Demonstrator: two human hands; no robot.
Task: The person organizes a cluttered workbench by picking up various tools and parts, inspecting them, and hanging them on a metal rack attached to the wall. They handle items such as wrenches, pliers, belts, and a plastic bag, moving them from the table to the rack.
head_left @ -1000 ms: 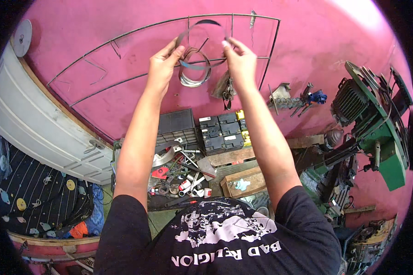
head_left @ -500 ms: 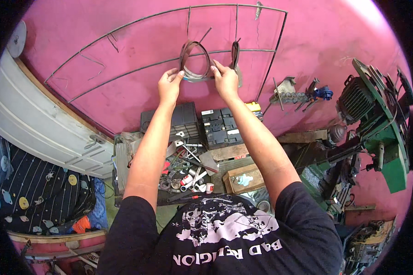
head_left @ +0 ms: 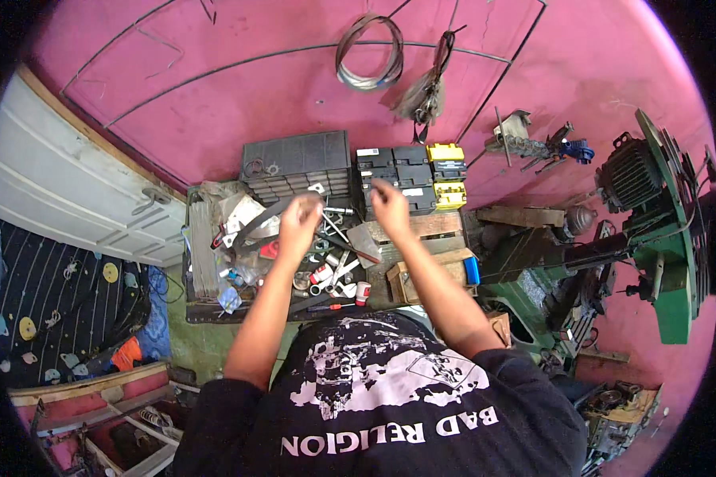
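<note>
My left hand is over the cluttered workbench, its fingers loosely bent with a gap to the thumb and nothing visible held. Beside the left hand, a dark curved strip slants across the bench; whether they touch is unclear. My right hand hovers in front of the black batteries, fingers apart and slightly blurred, with nothing seen in it. Above both hands, a coil of wire hangs against the pink wall from a thin metal frame. To its right hangs a dark bundle in a bag.
Small-drawer cabinet and yellow batteries stand at the bench's back. Loose tools, white-and-red containers and a wooden box lie nearer. A green drill press stands right; a white door is left.
Both hands have let go of the coil and come down from the wall toward the bench. The coil now hangs free on the frame. The view has tilted downward.
</note>
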